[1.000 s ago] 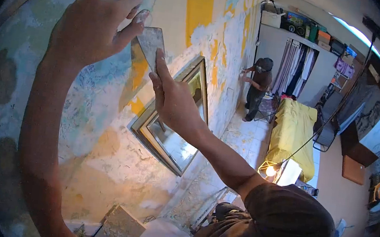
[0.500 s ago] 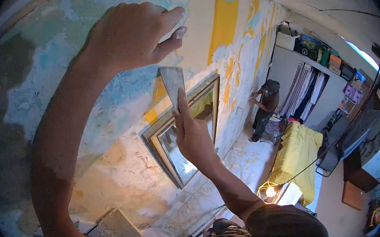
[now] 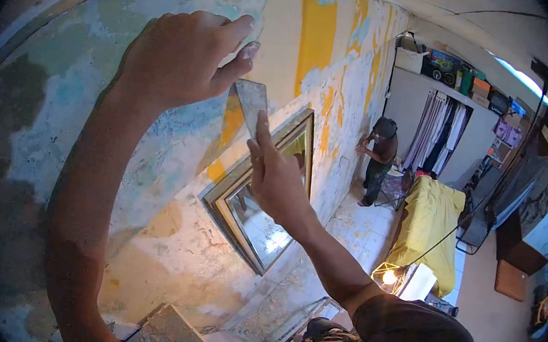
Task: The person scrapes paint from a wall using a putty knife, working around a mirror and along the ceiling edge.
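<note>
My right hand (image 3: 281,178) grips a scraper (image 3: 252,101), with the index finger stretched along its flat metal blade. The blade points up at the wall (image 3: 177,133) beside a cream strip of paint (image 3: 280,43), just below my left hand. Higher up, my left hand (image 3: 182,56) is closed against the wall, fingers curled and thumb bent toward the index finger. What it pinches, if anything, is hidden. Pale dust coats the thumb tip. Blue-green, white and yellow patches show where the paint is broken.
A framed window (image 3: 261,196) is set in the wall below my right hand. Further along, a person (image 3: 381,157) works at the same wall. A yellow cloth (image 3: 429,222) covers a long piece of furniture, near a lit caged lamp (image 3: 389,277). Flakes litter the tiled floor (image 3: 352,224).
My right hand and the scraper have shifted slightly up, bringing the blade closer to my left hand. My left hand keeps its closed shape, a little further left in view.
</note>
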`<state>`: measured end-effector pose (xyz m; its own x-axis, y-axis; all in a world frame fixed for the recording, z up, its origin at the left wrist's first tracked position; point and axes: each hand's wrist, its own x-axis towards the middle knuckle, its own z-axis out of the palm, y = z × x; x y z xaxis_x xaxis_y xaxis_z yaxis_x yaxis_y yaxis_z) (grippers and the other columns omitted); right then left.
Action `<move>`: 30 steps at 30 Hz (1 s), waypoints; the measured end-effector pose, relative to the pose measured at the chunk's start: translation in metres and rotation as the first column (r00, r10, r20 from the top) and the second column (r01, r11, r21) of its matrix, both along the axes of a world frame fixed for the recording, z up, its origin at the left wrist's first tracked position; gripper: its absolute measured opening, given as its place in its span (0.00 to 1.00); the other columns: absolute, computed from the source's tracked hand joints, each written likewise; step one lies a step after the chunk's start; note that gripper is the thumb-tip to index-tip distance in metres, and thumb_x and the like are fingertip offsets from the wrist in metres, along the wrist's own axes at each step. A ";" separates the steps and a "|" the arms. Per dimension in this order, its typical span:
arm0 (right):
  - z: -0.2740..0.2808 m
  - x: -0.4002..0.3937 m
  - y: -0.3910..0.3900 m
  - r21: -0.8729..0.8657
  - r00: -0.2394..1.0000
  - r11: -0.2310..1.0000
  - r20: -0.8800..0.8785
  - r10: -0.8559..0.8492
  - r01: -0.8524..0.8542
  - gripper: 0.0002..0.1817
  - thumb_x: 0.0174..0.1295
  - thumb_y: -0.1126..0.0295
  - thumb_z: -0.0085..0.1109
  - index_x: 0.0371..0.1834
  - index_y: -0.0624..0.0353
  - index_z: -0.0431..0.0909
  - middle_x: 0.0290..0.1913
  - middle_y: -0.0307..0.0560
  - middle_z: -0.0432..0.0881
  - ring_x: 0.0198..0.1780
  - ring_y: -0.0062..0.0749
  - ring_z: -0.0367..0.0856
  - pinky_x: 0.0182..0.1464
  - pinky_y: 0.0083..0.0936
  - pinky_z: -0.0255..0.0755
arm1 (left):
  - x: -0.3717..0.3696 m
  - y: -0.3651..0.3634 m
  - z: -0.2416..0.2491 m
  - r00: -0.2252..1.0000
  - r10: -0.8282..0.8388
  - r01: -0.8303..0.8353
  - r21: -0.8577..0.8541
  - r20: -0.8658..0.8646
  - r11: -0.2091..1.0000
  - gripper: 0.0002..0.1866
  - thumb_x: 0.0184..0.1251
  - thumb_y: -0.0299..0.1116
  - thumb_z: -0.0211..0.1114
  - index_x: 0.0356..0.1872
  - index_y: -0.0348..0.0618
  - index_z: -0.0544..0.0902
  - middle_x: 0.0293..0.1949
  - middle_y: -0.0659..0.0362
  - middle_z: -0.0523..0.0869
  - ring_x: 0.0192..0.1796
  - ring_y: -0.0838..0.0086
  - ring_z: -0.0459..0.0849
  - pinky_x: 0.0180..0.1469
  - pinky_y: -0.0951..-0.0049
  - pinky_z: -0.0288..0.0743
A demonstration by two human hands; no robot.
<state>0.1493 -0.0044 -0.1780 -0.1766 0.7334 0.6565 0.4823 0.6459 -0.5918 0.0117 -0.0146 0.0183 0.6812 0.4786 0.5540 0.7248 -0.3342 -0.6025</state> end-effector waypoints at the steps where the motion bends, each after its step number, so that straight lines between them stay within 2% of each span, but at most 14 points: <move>1: 0.002 -0.002 -0.002 -0.022 1.000 1.000 -0.018 -0.001 0.001 0.34 0.75 0.63 0.44 0.77 0.61 0.41 0.16 0.63 0.76 0.17 0.60 0.76 0.22 0.52 0.69 | -0.001 0.001 0.000 1.000 -0.006 0.006 0.007 0.028 1.000 0.18 0.66 0.39 0.62 0.51 0.37 0.80 0.30 0.51 0.85 0.34 0.55 0.86 0.38 0.57 0.80; 5: -0.027 -0.004 -0.005 0.015 0.997 0.999 -0.069 0.038 -0.037 0.34 0.75 0.63 0.44 0.77 0.60 0.42 0.16 0.64 0.75 0.18 0.62 0.76 0.24 0.53 0.70 | -0.003 0.004 -0.003 0.999 -0.028 0.026 0.045 0.042 0.999 0.18 0.67 0.39 0.62 0.51 0.37 0.80 0.30 0.51 0.85 0.33 0.55 0.86 0.38 0.58 0.80; 7: -0.014 -0.004 -0.006 0.048 0.995 0.996 -0.069 0.074 -0.071 0.33 0.75 0.63 0.44 0.77 0.59 0.42 0.16 0.64 0.75 0.18 0.63 0.76 0.25 0.53 0.70 | -0.002 0.002 -0.001 1.000 -0.017 0.016 0.050 0.024 0.999 0.18 0.67 0.39 0.61 0.51 0.36 0.80 0.31 0.50 0.86 0.33 0.55 0.86 0.37 0.58 0.80; 9: 0.008 -0.002 0.000 -0.124 0.996 0.991 -0.069 -0.049 0.040 0.30 0.74 0.69 0.46 0.76 0.63 0.51 0.21 0.70 0.76 0.24 0.66 0.78 0.28 0.49 0.70 | -0.001 0.002 -0.002 1.000 -0.011 0.011 0.034 0.007 0.999 0.19 0.68 0.40 0.61 0.52 0.35 0.81 0.31 0.50 0.86 0.33 0.55 0.86 0.37 0.58 0.80; 13: 0.011 -0.007 0.005 -0.070 0.980 0.996 -0.187 -0.062 0.050 0.30 0.74 0.69 0.47 0.76 0.64 0.52 0.22 0.70 0.77 0.24 0.66 0.79 0.29 0.50 0.71 | -0.002 0.004 -0.002 0.998 -0.046 0.044 0.035 0.040 0.998 0.18 0.69 0.40 0.60 0.51 0.36 0.81 0.31 0.50 0.86 0.32 0.55 0.86 0.38 0.57 0.80; 15: -0.012 -0.003 -0.004 0.068 0.996 0.997 -0.085 -0.017 0.023 0.29 0.74 0.68 0.46 0.75 0.63 0.53 0.21 0.70 0.76 0.24 0.66 0.78 0.28 0.49 0.70 | -0.002 0.003 -0.002 0.999 -0.034 0.032 0.047 0.037 0.998 0.18 0.69 0.40 0.60 0.50 0.36 0.81 0.30 0.51 0.86 0.32 0.55 0.86 0.38 0.57 0.80; 17: -0.017 -0.003 -0.003 0.038 0.996 0.999 -0.089 -0.001 0.005 0.29 0.74 0.68 0.46 0.75 0.63 0.53 0.20 0.69 0.76 0.23 0.65 0.78 0.27 0.49 0.69 | -0.002 0.004 -0.001 1.000 -0.020 0.019 0.039 0.015 0.999 0.18 0.69 0.40 0.60 0.50 0.36 0.81 0.29 0.51 0.85 0.32 0.56 0.86 0.37 0.58 0.80; 19: -0.002 -0.001 -0.003 -0.083 0.996 0.996 -0.074 -0.040 0.034 0.28 0.74 0.68 0.47 0.75 0.64 0.55 0.20 0.68 0.75 0.23 0.63 0.78 0.26 0.48 0.69 | -0.005 0.006 -0.003 0.999 -0.036 0.035 0.038 0.026 0.999 0.18 0.69 0.40 0.60 0.50 0.36 0.80 0.29 0.51 0.85 0.32 0.56 0.86 0.37 0.58 0.80; 20: 0.007 -0.001 0.009 -0.086 0.997 0.996 -0.071 -0.040 0.034 0.28 0.74 0.68 0.47 0.75 0.64 0.55 0.20 0.68 0.75 0.23 0.63 0.78 0.26 0.48 0.69 | -0.005 0.007 -0.004 0.998 -0.060 0.058 0.043 0.035 0.997 0.17 0.69 0.40 0.60 0.49 0.36 0.80 0.29 0.51 0.85 0.32 0.55 0.85 0.37 0.58 0.80; 22: 0.019 -0.001 0.023 -0.036 0.992 0.997 -0.106 -0.067 0.063 0.33 0.76 0.62 0.42 0.77 0.62 0.42 0.15 0.64 0.74 0.17 0.63 0.75 0.23 0.56 0.69 | -0.004 0.007 -0.004 0.997 -0.061 0.059 0.034 0.043 0.998 0.17 0.69 0.40 0.60 0.49 0.36 0.80 0.29 0.51 0.85 0.32 0.55 0.85 0.37 0.57 0.80; 24: 0.011 -0.003 0.022 -0.007 0.990 0.997 -0.121 -0.077 0.076 0.33 0.75 0.63 0.43 0.77 0.62 0.43 0.15 0.64 0.74 0.17 0.63 0.76 0.23 0.55 0.69 | -0.004 0.006 -0.003 0.997 -0.059 0.058 0.033 0.043 0.998 0.17 0.68 0.40 0.60 0.48 0.37 0.80 0.29 0.51 0.84 0.32 0.54 0.85 0.37 0.57 0.79; 26: -0.010 -0.001 0.005 -0.019 0.999 0.999 -0.004 -0.036 0.036 0.33 0.75 0.64 0.44 0.77 0.62 0.43 0.15 0.65 0.74 0.18 0.63 0.76 0.24 0.55 0.69 | -0.002 0.003 -0.002 0.999 -0.029 0.028 0.026 0.035 0.999 0.16 0.68 0.40 0.61 0.48 0.37 0.79 0.29 0.51 0.84 0.32 0.54 0.85 0.36 0.57 0.79; 28: -0.030 0.004 -0.007 0.026 1.000 1.000 0.009 0.010 -0.011 0.33 0.74 0.65 0.45 0.77 0.60 0.43 0.17 0.66 0.75 0.20 0.64 0.76 0.25 0.55 0.69 | -0.004 0.003 -0.003 0.999 -0.026 0.024 0.036 0.038 0.999 0.16 0.68 0.40 0.61 0.48 0.38 0.79 0.29 0.50 0.84 0.32 0.54 0.85 0.36 0.57 0.79; 30: -0.036 0.019 -0.014 -0.146 0.996 0.985 -0.015 0.089 -0.091 0.30 0.74 0.65 0.45 0.77 0.56 0.49 0.19 0.66 0.76 0.21 0.65 0.77 0.26 0.55 0.69 | -0.004 0.003 -0.004 0.999 -0.034 0.033 0.028 0.039 0.999 0.16 0.68 0.40 0.61 0.48 0.38 0.79 0.29 0.50 0.84 0.32 0.53 0.85 0.36 0.57 0.79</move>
